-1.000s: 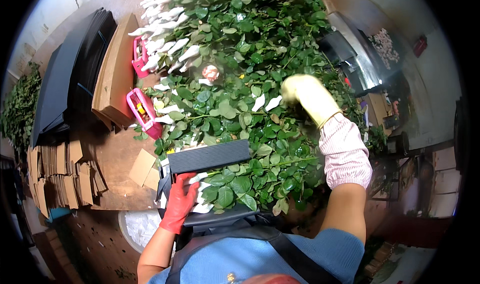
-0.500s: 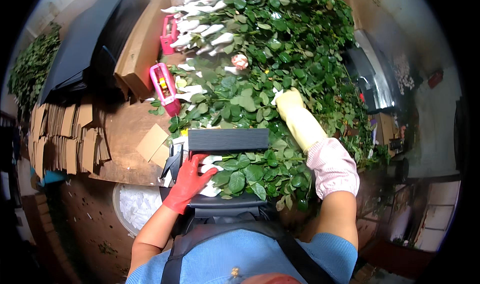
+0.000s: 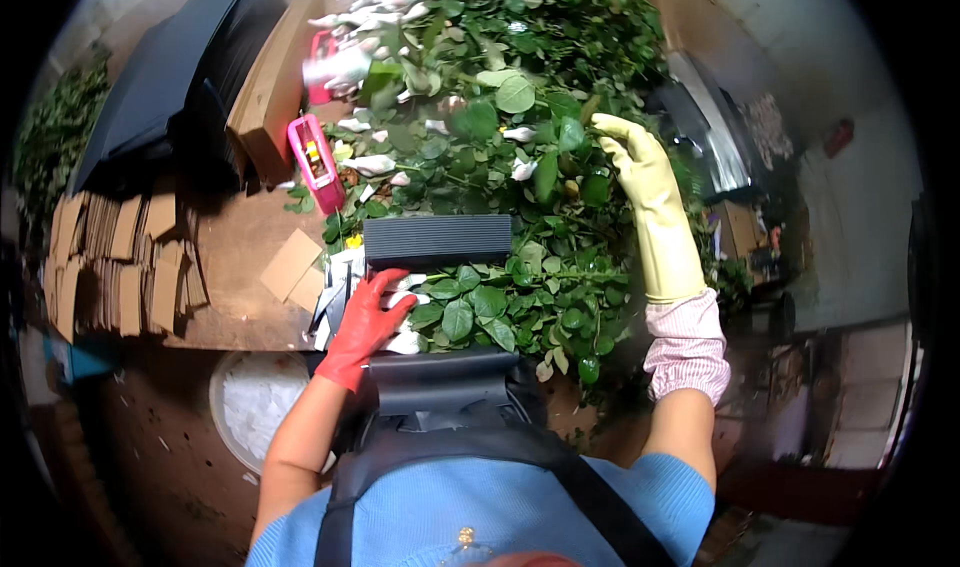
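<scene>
Tub of white scraps, perhaps paper, lower than left hand

The yellow-gloved right hand is no longer curling into a fist among the leaves; it is now extending its fingers, thumb and forefinger standing apart. Beside its fingertips, a leafy rose stem is rising above the pile, its leaves now mostly covering the peach rose. A white-sleeved rose head is blurring across the farther pink holder.
</scene>
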### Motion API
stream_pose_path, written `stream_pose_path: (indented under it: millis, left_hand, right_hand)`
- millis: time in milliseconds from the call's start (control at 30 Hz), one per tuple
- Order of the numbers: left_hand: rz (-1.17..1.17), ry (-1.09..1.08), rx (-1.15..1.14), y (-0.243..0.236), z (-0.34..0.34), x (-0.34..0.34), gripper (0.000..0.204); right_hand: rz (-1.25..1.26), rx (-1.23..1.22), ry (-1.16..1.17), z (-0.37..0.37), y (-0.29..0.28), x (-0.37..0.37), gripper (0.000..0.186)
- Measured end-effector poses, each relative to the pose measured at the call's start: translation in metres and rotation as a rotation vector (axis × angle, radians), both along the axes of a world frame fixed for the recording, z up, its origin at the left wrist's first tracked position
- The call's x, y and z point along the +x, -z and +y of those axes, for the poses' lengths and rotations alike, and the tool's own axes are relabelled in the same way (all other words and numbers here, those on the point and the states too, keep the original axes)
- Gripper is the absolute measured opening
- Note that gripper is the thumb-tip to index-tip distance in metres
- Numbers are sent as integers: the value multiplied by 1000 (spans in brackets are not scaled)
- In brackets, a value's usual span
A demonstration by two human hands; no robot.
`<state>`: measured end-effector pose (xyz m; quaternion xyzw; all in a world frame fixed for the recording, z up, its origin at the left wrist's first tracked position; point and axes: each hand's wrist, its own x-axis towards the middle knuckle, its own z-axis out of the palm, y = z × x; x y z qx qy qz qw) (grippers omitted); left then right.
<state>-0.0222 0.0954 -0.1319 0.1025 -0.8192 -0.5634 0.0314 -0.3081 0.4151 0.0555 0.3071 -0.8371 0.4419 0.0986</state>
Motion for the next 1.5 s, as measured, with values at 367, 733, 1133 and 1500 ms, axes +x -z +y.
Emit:
stream_pose_path:
  millis: [367,733,1133,1500]
  left_hand:
    - [131,-28,-22,13,1,-1,41]
    - [79,5,15,17,0,-3,45]
    - [67,-106,-258,11,1,-1,42]
    - [385,-291,-228,14,6,6,24]
  right_hand:
    - [-268,724,18,114,119,96,47]
    - [-67,827,-119,-22,-7,144,58]
    - [-149,1149,-234,-148,115,154,44]
    - [-139,1359,-175,-159,125,162,41]
